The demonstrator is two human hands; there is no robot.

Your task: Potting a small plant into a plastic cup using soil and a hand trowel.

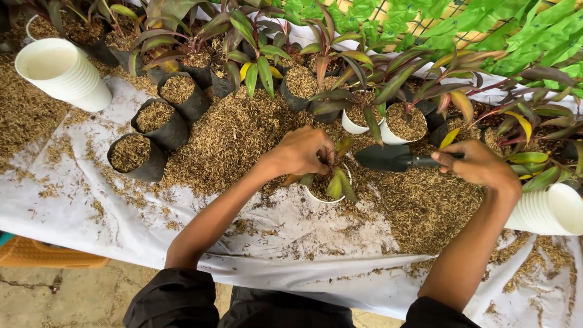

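While the left hand (pixel 302 152) grips the plant (pixel 337 177) in the white cup (pixel 320 195), right-hand fingers (pixel 446 159) clutch the trowel (pixel 388 158); husk fill seems unfinished.

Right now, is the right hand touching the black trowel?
Touching. The head view shows the right hand closed around the handle of the black trowel, whose blade points toward the small plant under the left hand.

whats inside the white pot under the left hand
The white pot holds a small plant with green and reddish leaves, steadied by the left hand. Brown husk filling shows beside the leaves. The stem base and roots are covered by hand and leaves.
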